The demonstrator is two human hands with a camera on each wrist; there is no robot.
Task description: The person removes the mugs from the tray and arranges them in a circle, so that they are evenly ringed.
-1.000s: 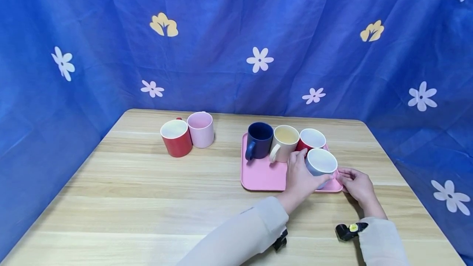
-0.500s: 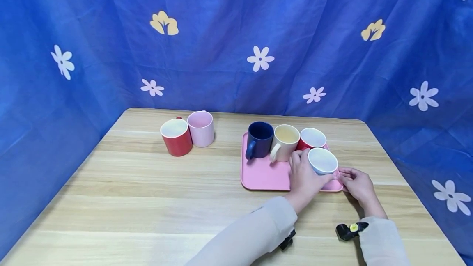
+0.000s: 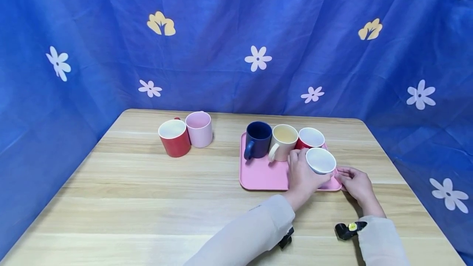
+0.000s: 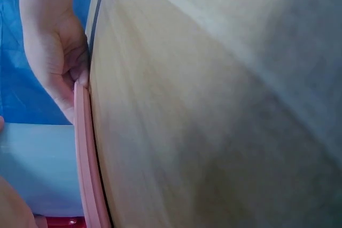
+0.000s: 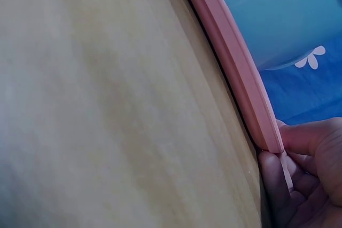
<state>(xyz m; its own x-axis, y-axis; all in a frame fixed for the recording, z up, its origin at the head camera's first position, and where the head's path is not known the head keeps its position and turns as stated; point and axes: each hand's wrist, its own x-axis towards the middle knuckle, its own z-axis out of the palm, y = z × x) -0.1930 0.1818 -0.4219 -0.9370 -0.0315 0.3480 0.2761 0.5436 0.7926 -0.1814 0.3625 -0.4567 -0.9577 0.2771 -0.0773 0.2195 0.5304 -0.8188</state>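
Observation:
A light blue mug [image 3: 320, 160] with a white inside stands upright at the right end of the pink tray [image 3: 264, 177]. My left hand [image 3: 304, 175] grips it, fingers on its left side and thumb across the front. Its wall [image 4: 40, 169] also shows in the left wrist view. At the tray's near right corner my right hand [image 3: 356, 184] pinches the rim [image 5: 251, 89] between thumb and fingers. Behind the light blue mug is a red mug [image 3: 311, 138], partly hidden. A cream mug [image 3: 283, 143] and a navy mug [image 3: 258, 139] stand beside it on the tray.
Away to the left on the wooden table [image 3: 148, 200], another red mug [image 3: 175, 141] and a pale pink mug [image 3: 199, 130] stand side by side. A blue patterned curtain [image 3: 207, 44] hangs behind the table and along its sides.
My left hand and forearm have shifted slightly right, covering more of the light blue mug's front. The mug has barely moved. My right hand stays at the tray's corner.

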